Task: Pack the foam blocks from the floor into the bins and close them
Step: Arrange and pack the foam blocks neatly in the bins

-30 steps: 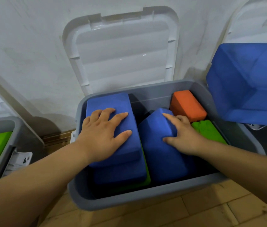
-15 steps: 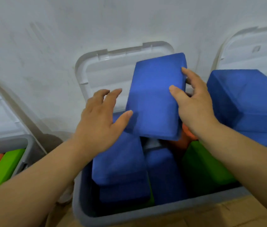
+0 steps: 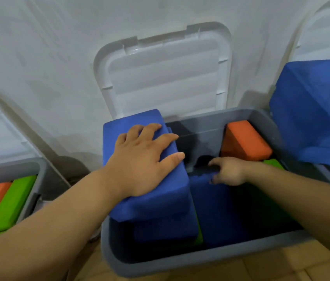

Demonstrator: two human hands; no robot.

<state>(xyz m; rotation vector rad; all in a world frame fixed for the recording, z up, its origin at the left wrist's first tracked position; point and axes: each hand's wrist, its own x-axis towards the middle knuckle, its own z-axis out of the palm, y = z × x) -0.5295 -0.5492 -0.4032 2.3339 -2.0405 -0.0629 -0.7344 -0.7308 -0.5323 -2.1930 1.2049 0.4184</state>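
Observation:
A grey bin (image 3: 180, 262) stands open against the wall, its white lid (image 3: 164, 74) leaning up behind it. On the bin's left side blue foam blocks are stacked; my left hand (image 3: 142, 159) lies flat on the top blue block (image 3: 172, 191), which is tilted. Lower in the bin's middle lies another blue block (image 3: 216, 207). My right hand (image 3: 229, 171) reaches down to that block's far end with its fingers curled on the edge. An orange block (image 3: 245, 140) and a green block (image 3: 273, 163) sit at the back right.
A second grey bin (image 3: 38, 169) at the left holds orange and green blocks. At the right, a large blue foam block (image 3: 314, 110) sticks out of a third bin with a white lid (image 3: 326, 33) behind it. Wooden floor (image 3: 302, 266) runs along the front.
The blue block held up in both hands half a second ago has come down into the bin. My left hand now lies on the stacked block, and my right hand has dropped low inside.

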